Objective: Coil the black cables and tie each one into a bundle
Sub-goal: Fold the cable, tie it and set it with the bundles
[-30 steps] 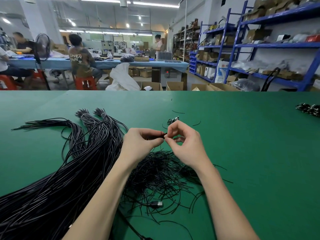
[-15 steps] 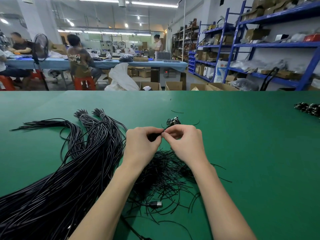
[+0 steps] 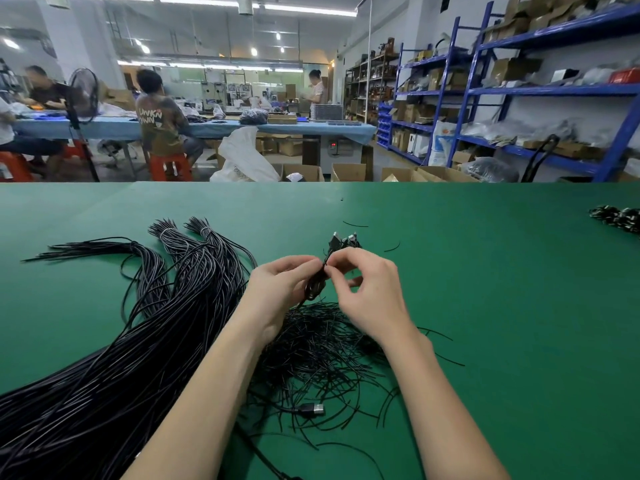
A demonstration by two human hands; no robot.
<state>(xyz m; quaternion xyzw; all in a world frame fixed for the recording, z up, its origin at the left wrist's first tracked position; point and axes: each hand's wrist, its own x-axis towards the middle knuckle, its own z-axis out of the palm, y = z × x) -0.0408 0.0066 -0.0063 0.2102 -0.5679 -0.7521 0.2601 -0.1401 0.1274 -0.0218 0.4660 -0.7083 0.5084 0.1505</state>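
Note:
My left hand (image 3: 282,292) grips a small coiled black cable (image 3: 314,289) above the green table (image 3: 485,289). My right hand (image 3: 369,292) pinches a thin black tie at the top of that coil, thumb and forefinger together. A heap of short black wire ties (image 3: 322,355) lies under both hands. A big sheaf of long black cables (image 3: 121,358) spreads from the lower left to the middle, its far ends tied in bunches. A cable with a USB plug (image 3: 311,409) lies in the ties near me.
A small cluster of finished coils with plugs (image 3: 343,241) sits just beyond my hands. More bundled cables (image 3: 618,218) lie at the right edge. Loose ties (image 3: 355,224) are scattered on the table. Beyond it are people at a blue bench, boxes and blue shelving (image 3: 519,91).
My hands have shifted slightly and the coil now hangs more upright between them; my right thumb and forefinger have moved round the top of it with the tie.

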